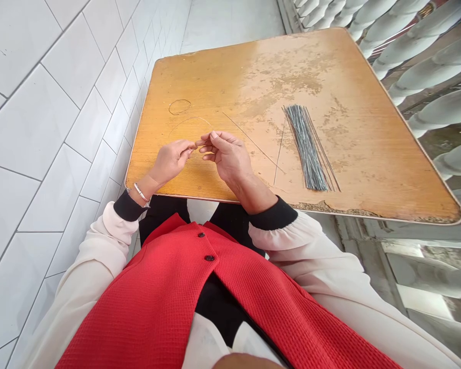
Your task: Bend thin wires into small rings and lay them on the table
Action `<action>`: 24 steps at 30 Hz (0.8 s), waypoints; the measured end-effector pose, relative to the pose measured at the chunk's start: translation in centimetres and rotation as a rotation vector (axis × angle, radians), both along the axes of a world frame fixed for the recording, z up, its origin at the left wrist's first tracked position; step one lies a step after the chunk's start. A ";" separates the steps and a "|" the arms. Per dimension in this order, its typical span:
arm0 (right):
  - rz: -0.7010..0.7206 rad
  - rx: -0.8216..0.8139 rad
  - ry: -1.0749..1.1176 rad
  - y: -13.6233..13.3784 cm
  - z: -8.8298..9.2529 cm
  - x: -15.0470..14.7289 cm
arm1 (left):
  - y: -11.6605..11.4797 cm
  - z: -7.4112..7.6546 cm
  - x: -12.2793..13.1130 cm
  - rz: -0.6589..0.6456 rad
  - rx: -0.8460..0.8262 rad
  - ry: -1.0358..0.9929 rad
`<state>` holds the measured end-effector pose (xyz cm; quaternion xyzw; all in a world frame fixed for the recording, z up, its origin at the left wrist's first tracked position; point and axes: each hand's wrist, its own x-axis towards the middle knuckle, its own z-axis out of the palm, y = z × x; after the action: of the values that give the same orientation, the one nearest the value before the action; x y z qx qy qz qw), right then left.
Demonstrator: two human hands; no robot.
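Both hands meet over the near left part of a worn wooden table (223, 66). My left hand (171, 160) pinches one end of a thin wire (190, 120) that arcs up and over between the hands. My right hand (226, 155) pinches the other end with fingers closed. A small finished wire ring (179, 106) lies on the table beyond the hands. A bundle of straight dark wires (306, 146) lies to the right of my right hand. Two loose straight wires (249, 141) lie between the hand and the bundle.
A white tiled wall (42, 128) runs along the table's left side. A white balustrade (426, 56) stands at the right. The table's near edge (330, 207) is chipped. My red vest and cream sleeves fill the foreground.
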<state>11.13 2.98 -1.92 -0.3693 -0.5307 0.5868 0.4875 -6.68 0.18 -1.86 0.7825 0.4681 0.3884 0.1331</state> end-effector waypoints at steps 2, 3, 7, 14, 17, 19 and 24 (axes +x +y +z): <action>0.000 -0.020 0.015 0.0 0.1 0.0 | 0.0 0.0 0.0 -0.034 0.015 0.036; -0.003 -0.027 0.020 0.1 0.1 0.0 | 0.1 -0.1 0.0 -0.046 0.026 0.053; -0.023 -0.012 0.003 -0.1 0.2 0.0 | 0.3 -0.5 0.0 -0.045 0.097 0.114; 0.000 -0.003 0.022 -0.4 0.1 0.1 | 0.6 0.0 -0.9 -0.155 0.131 0.206; -0.010 -0.023 0.015 -0.4 0.3 0.3 | 0.6 0.4 -1.3 -0.190 0.115 0.260; -0.009 -0.039 0.008 -0.5 0.5 0.3 | 0.6 0.6 -1.5 -0.227 0.106 0.305; 0.033 -0.086 0.054 -0.7 0.7 0.2 | 0.9 0.4 -2.0 -0.310 0.124 0.265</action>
<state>11.32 2.31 -1.26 -0.3653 -0.4978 0.6266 0.4755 -8.69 1.07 -1.46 0.8960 0.3309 0.2851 0.0802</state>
